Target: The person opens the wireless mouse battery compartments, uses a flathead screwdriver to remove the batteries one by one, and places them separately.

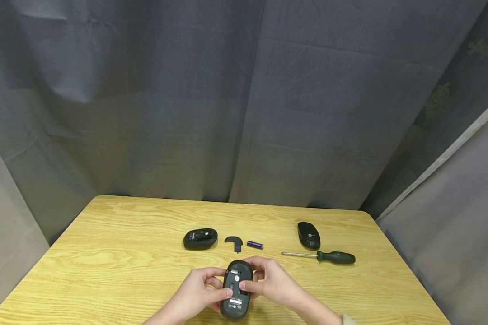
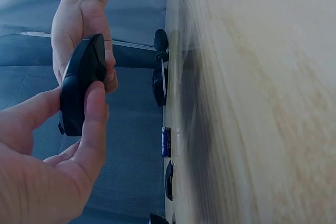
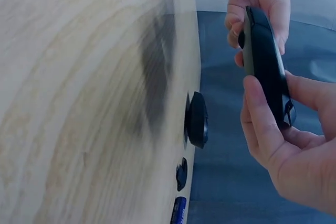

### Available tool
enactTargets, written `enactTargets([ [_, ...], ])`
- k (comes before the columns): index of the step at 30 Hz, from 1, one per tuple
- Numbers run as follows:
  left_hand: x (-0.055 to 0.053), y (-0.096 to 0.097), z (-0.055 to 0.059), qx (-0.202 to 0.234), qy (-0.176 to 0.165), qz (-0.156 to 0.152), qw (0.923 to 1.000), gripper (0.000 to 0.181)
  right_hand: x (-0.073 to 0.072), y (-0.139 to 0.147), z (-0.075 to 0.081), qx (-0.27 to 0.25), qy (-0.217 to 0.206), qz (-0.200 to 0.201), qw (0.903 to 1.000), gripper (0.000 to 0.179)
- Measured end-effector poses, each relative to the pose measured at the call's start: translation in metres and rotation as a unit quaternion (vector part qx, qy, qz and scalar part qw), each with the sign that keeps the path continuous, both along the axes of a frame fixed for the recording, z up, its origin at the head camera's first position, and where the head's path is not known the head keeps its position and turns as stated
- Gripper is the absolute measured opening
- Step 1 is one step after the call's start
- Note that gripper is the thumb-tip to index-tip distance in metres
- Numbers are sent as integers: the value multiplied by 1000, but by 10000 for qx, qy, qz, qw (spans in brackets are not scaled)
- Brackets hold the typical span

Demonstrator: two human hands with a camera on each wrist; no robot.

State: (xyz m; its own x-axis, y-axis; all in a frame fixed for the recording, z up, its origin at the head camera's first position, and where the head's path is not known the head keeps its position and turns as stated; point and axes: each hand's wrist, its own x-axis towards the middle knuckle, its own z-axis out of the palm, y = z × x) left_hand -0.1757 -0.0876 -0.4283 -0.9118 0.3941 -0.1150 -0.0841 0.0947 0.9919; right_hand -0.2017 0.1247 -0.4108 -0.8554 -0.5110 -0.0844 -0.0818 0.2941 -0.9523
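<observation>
Both hands hold a black computer mouse [image 1: 234, 298] above the near part of the table, its underside with labels and an open compartment facing up. My left hand [image 1: 201, 289] grips its left side, thumb on the underside. On the opposite side my right hand [image 1: 274, 282] grips it, thumb tip at the compartment. In the left wrist view the mouse [image 2: 79, 87] stands edge-on between thumb and fingers; the right wrist view also shows the mouse [image 3: 265, 56] clear of the table.
Beyond the hands lie a second mouse [image 1: 195, 244], underside up, a black battery cover [image 1: 236, 241] and a blue battery [image 1: 255, 244]. To the right are another black piece like a mouse's top shell [image 1: 308, 234] and a screwdriver [image 1: 335, 257]. A grey curtain [image 1: 179, 113] hangs behind the table [image 1: 126, 234].
</observation>
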Motion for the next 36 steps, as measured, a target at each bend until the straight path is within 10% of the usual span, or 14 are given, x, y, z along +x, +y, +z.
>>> enactTargets([
  [10, -2, -2, -1, 42, -123, -1, 9999, 59, -2, 5, 0, 20, 571, 116, 9983, 46],
  [18, -2, -4, 1, 66, -161, -66, 9998, 58, -6, 4, 3, 167, 908, -531, 9943, 32],
  [36, 2, -12, -3, -142, -18, -163, 9998, 56, -26, 13, -4, -1030, -529, -1399, 9834, 42],
])
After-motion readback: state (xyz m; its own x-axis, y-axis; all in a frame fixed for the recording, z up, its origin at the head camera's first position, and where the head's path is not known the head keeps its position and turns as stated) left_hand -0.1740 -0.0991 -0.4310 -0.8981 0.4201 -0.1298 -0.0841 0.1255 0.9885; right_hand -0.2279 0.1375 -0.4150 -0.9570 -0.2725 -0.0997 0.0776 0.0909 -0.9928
